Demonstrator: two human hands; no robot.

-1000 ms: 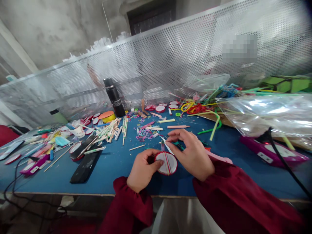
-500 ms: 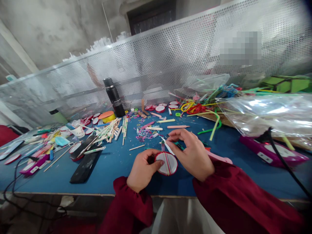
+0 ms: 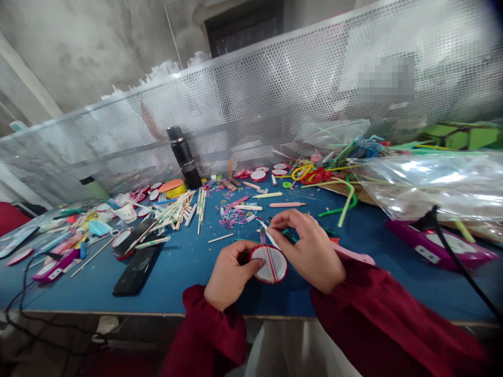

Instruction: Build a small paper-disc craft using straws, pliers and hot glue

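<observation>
My left hand [image 3: 228, 272] pinches the left rim of a small round red-edged white disc [image 3: 271, 264] with red bands stretched across it, held just above the blue table [image 3: 188, 262]. My right hand [image 3: 310, 248] grips the disc's upper right side, and its thumb and forefinger pinch a thin white stick [image 3: 269, 234] that pokes up from the top of the disc. Both arms wear dark red sleeves.
A black phone [image 3: 137, 269] lies to the left, beside scattered sticks [image 3: 176, 209], small rubber bands [image 3: 231, 215] and more red discs [image 3: 257, 174]. A black flask [image 3: 184, 156] stands at the back. Clear plastic bags [image 3: 432, 180] and a purple glue gun [image 3: 436, 246] lie right.
</observation>
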